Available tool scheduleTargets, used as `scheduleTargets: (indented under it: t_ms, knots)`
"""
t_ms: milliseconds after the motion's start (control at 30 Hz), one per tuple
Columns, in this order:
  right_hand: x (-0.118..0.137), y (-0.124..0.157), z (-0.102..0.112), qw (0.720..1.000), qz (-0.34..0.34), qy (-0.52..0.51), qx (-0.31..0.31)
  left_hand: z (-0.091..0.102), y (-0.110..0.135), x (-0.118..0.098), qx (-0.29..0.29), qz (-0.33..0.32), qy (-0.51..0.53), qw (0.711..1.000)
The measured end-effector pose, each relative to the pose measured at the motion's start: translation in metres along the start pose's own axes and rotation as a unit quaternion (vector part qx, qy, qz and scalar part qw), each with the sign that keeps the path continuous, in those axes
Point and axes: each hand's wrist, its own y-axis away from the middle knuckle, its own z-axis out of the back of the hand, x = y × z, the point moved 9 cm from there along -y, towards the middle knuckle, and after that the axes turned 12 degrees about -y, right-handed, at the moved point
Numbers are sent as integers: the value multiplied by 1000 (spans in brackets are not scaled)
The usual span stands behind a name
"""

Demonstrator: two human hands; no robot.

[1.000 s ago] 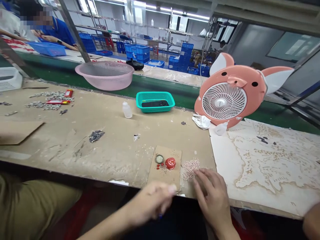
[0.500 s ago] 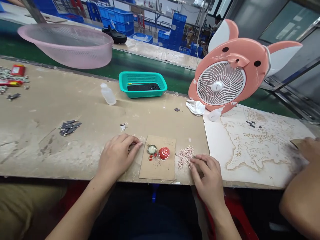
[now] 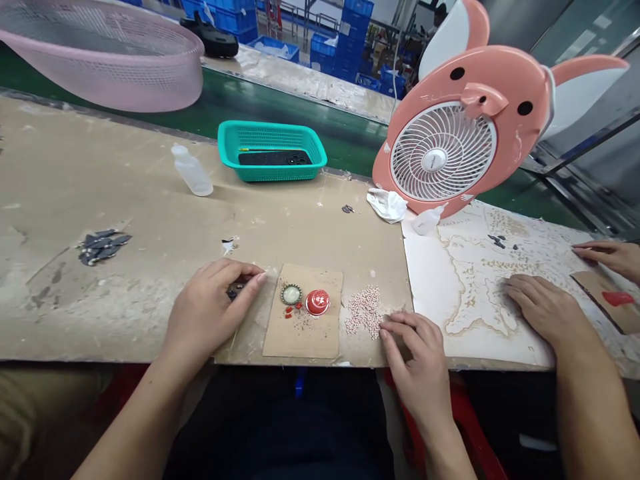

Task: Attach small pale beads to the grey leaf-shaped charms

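My left hand (image 3: 213, 307) rests on the tan worktop (image 3: 150, 293) with its fingers curled over small dark pieces (image 3: 234, 291), left of a cardboard square (image 3: 303, 340). On that square lie a crimped bottle cap (image 3: 291, 294), a round red cap (image 3: 317, 302) and a few red beads (image 3: 289, 312). My right hand (image 3: 413, 347) lies at the edge of a heap of pale pink beads (image 3: 365, 312), its fingertips near them. Whether my left hand grips anything is hidden by its fingers.
A co-worker's hands (image 3: 545, 307) work on a stained white sheet (image 3: 480, 293) at the right. Around the worktop are a pig-shaped pink fan (image 3: 443, 150), a teal basket (image 3: 270, 152) holding a phone, a squeeze bottle (image 3: 191, 171), and dark metal pieces (image 3: 103, 245).
My view has tilted down and shifted right. My left hand has moved from above the worktop's front edge to the dark pieces. A co-worker's hands have come in at the right.
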Motion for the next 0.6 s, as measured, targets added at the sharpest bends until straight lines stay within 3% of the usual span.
scheduleTargets:
  t_ms: [367, 600]
  knots:
    - [-10, -11, -7, 1000, -19, 3, 11, 2, 1, 4, -14, 15, 38, 999]
    - [-11, -10, -9, 1000, -22, 6, 6, 15, 4, 2, -66, 16, 82, 994]
